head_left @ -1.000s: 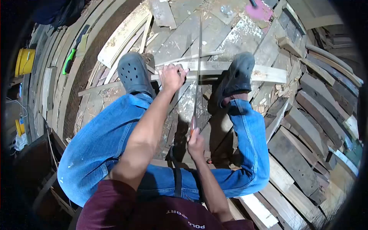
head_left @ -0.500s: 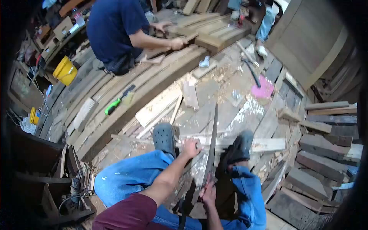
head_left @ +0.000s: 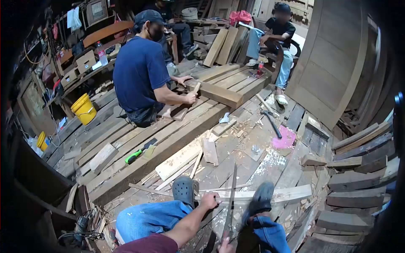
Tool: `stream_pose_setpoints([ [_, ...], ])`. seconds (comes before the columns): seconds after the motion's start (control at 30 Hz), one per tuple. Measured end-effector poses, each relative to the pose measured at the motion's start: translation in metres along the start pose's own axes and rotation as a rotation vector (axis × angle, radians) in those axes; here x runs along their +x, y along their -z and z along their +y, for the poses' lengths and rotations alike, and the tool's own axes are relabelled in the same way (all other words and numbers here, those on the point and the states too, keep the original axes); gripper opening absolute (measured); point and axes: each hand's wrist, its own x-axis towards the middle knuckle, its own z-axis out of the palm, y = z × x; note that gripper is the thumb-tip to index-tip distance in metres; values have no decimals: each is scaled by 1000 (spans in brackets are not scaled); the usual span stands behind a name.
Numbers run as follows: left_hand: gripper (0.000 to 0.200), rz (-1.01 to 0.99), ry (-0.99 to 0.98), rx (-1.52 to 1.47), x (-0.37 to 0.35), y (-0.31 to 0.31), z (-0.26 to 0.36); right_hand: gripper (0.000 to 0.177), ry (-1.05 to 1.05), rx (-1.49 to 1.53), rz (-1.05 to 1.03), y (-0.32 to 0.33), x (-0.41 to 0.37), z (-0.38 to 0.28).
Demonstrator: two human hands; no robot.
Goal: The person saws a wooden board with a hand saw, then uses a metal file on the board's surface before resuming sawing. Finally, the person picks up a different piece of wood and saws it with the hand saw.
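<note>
My left hand [head_left: 209,200] is closed on a pale wooden strip [head_left: 291,193] lying across the floor in front of me. At the bottom edge my right hand [head_left: 225,246], partly cut off by the frame, grips a handsaw. The long narrow blade of the handsaw [head_left: 230,204] points away from me and crosses the strip just right of my left hand. My grey clog [head_left: 184,190] is beside the left hand, and the other clog [head_left: 258,198] overlaps the strip to the right of the blade.
A person in a blue shirt [head_left: 141,80] works at thick beams [head_left: 168,158] ahead. Another person [head_left: 280,40] sits farther back. A green-handled tool [head_left: 134,157] lies on the beams. A hammer [head_left: 272,124] rests by a pink patch [head_left: 284,138]. Stacked timber [head_left: 350,198] lines the right side.
The view has tilted up, so everything sits lower in the frame. The saw's tip is nearer the strip, drawn back toward me. My left hand still grips the strip.
</note>
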Motion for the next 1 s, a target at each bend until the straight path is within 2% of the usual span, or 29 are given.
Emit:
stream_pose_setpoints([
  [0.07,36,12,-19,7,-1,4,0,54,25,-16,-20,2,4,0],
  [0.17,34,-75,5,-140,3,5,-10,52,61,-45,-17,-2,4,-1],
  [0.2,30,22,-41,-126,8,-11,-18,52,74,-52,1,-2,3,-2],
  [0.23,28,31,-21,-99,4,0,-6,51,88,-53,11,-3,2,-3],
  [0.37,26,-53,66,-124,2,6,1,50,113,-93,-11,-1,8,1],
  [0.43,27,-42,18,-174,0,-5,-11,50,116,-138,-13,0,2,9],
  [0.5,28,-16,3,-159,10,-5,-13,50,257,-109,134,4,-37,15],
  [0.53,28,-2,-1,-146,10,-14,-18,65,276,-69,265,10,-79,-14],
  [0.57,28,20,-24,-100,7,-10,-14,52,255,-101,190,11,-65,-4],
  [0.6,28,-56,17,-96,5,0,-6,53,223,-130,112,9,-40,13],
  [0.67,27,6,-7,-107,1,0,-8,60,-145,-62,-55,2,-9,21],
  [0.73,28,-25,39,-108,-3,-1,-4,61,19,-293,-19,-7,-7,32],
  [0.8,29,-32,31,-85,2,4,-3,66,71,-104,58,-13,-31,36],
  [0.87,30,-45,42,5,4,16,13,69,86,-110,66,-6,-34,29],
  [0.93,31,-71,50,-21,3,4,0,69,46,-294,5,4,-10,20],
  [0.97,31,-57,37,-60,0,4,-4,65,-213,-148,-61,13,-16,-20],
  [1.0,31,-32,23,-100,2,4,-3,65,-101,-194,-17,8,-22,-2],
])
